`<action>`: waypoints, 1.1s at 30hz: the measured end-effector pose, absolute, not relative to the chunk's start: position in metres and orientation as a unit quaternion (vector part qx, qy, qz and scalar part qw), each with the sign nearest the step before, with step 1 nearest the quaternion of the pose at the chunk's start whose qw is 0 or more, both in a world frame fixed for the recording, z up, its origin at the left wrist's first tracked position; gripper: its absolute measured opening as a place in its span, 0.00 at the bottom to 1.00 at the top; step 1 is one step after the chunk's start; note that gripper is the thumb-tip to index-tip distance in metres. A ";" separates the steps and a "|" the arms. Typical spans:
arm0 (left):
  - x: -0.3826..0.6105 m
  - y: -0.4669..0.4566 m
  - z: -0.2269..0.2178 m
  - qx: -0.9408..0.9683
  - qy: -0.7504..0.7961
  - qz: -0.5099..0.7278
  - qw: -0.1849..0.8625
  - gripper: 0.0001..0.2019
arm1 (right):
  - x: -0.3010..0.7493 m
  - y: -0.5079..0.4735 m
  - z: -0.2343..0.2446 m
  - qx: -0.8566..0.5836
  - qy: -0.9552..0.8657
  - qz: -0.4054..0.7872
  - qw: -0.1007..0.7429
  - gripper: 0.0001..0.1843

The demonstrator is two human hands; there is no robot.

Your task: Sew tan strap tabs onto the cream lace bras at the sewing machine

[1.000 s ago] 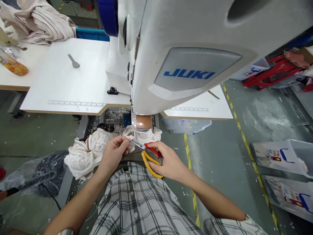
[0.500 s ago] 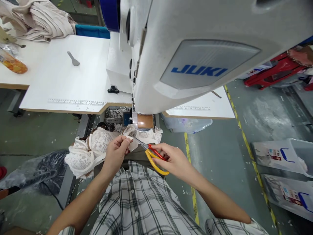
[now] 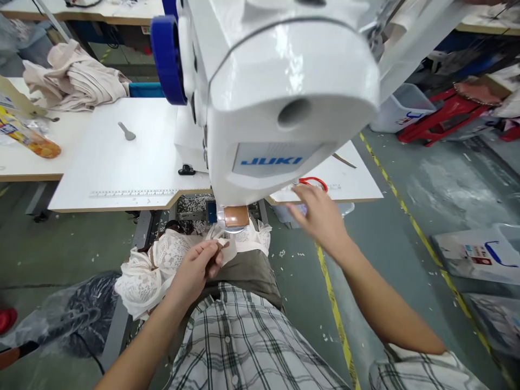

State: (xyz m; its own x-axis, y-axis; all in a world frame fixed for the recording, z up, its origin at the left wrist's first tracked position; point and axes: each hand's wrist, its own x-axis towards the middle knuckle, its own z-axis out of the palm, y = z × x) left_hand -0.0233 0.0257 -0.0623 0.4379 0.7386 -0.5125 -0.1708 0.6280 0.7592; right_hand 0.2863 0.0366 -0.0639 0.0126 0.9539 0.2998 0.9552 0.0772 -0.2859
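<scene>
My left hand (image 3: 197,271) is closed in a pinch on the edge of a white lace garment (image 3: 150,265), just below the presser foot of a white JUKI sewing machine (image 3: 276,103). The lace spills over my lap to the left. My right hand (image 3: 320,216) is stretched out to the right with its fingers extended and slightly blurred. It holds nothing. Its fingertips sit just short of the red-handled scissors (image 3: 313,182), which lie on the white table (image 3: 357,181) to the right of the machine.
On the left table section (image 3: 122,162) lies a grey spoon-shaped tool (image 3: 127,131). Behind it are a beige cloth pile (image 3: 73,81) and a snack bag (image 3: 24,135). A black plastic bag (image 3: 69,314) lies on the floor at left, with clear bins (image 3: 479,252) at right.
My right hand has left the lace and swung right to the table, where the scissors now lie out of its grip. The left hand keeps its pinch. My head has tilted up.
</scene>
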 end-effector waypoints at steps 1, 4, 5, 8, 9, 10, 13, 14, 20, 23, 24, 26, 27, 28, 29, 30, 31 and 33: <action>-0.025 0.028 -0.059 0.334 0.436 0.253 0.797 0.14 | 0.270 0.032 -0.064 -0.648 -0.724 0.030 0.234 0.20; -0.027 0.035 -0.050 0.380 0.411 0.136 0.817 0.13 | 0.217 0.012 -0.065 -0.485 -0.834 0.151 0.214 0.18; -0.026 0.038 -0.048 0.401 0.408 0.101 0.814 0.13 | 0.203 0.007 -0.067 -0.435 -0.861 0.179 0.194 0.16; -0.026 0.043 -0.046 0.512 0.427 0.041 0.744 0.14 | 0.185 0.002 -0.075 -0.390 -0.875 0.231 0.167 0.15; -0.027 0.041 -0.048 0.567 0.450 0.061 0.688 0.14 | 0.187 0.003 -0.078 -0.412 -0.860 0.241 0.177 0.15; -0.028 0.038 -0.052 0.617 0.478 0.109 0.615 0.13 | 0.191 0.004 -0.080 -0.447 -0.838 0.247 0.193 0.14; -0.029 0.017 -0.074 0.671 0.526 0.310 0.420 0.14 | 0.212 0.008 -0.083 -0.590 -0.717 0.263 0.263 0.10; -0.026 0.008 -0.083 0.664 0.517 0.338 0.420 0.15 | 0.217 0.008 -0.083 -0.629 -0.660 0.289 0.293 0.10; 0.018 -0.026 -0.119 0.417 0.363 0.281 0.784 0.39 | 0.200 0.006 -0.084 -0.498 -0.240 0.682 0.478 0.21; 0.025 -0.028 -0.109 0.370 0.350 0.316 0.800 0.50 | 0.180 -0.001 -0.072 -0.411 -0.169 0.755 0.482 0.22; 0.022 -0.028 -0.102 0.361 0.346 0.341 0.796 0.52 | 0.177 -0.003 -0.065 -0.391 -0.181 0.764 0.480 0.22; 0.015 -0.028 -0.086 0.325 0.326 0.412 0.787 0.53 | 0.175 -0.008 -0.049 -0.351 -0.237 0.767 0.483 0.21; 0.011 -0.028 -0.077 0.307 0.313 0.440 0.784 0.52 | 0.177 -0.011 -0.040 -0.330 -0.267 0.765 0.485 0.20; 0.007 -0.027 -0.069 0.296 0.302 0.456 0.783 0.51 | 0.179 -0.013 -0.032 -0.310 -0.292 0.765 0.483 0.19; 0.004 -0.026 -0.061 0.298 0.297 0.454 0.785 0.51 | 0.183 -0.014 -0.024 -0.291 -0.311 0.772 0.472 0.18; 0.001 -0.025 -0.055 0.313 0.302 0.442 0.785 0.50 | 0.187 -0.015 -0.017 -0.270 -0.330 0.785 0.450 0.17; -0.001 -0.023 -0.050 0.341 0.320 0.425 0.775 0.49 | 0.190 -0.015 -0.012 -0.252 -0.349 0.799 0.420 0.16; -0.008 -0.018 -0.047 0.458 0.375 0.379 0.711 0.47 | 0.197 -0.010 -0.006 -0.227 -0.387 0.816 0.365 0.15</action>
State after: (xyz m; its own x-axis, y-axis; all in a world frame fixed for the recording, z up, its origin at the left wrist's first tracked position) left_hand -0.0081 -0.0179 -0.0468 0.4313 0.8827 -0.1864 -0.1945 0.2928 0.9362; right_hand 0.1971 -0.0105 -0.0058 -0.6304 0.7712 -0.0889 -0.4192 -0.4346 -0.7971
